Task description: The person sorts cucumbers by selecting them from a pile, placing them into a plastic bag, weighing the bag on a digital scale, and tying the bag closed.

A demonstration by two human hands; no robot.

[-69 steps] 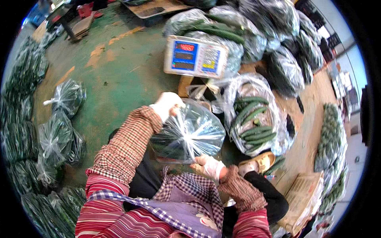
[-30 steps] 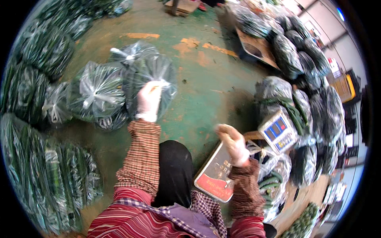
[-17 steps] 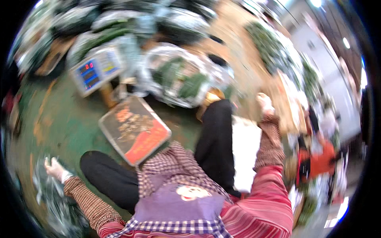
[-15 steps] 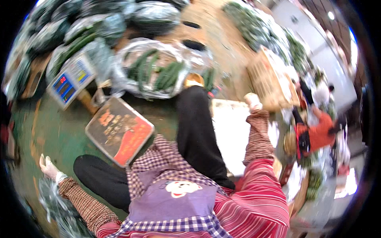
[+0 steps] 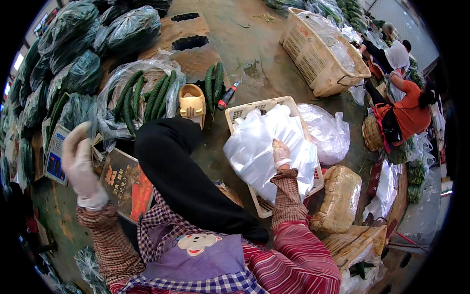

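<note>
Head view: touching, with right hand (image 5: 281, 153) part-curled (gripping or merely resting, cannot tell), the whitish plastic bags (image 5: 254, 152) heaped in a cream crate (image 5: 264, 209); holding left hand (image 5: 81, 165) up, loosely spread and empty, near a weighing scale (image 5: 125, 184).

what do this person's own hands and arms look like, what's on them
The left hand and right hand both wear thin, pale whitish gloves that reach the wrists. Brown-and-cream checked oversleeves cover the forearms, looking gathered at the wrist. Above them show red sleeves with thin whitish stripes.
</note>
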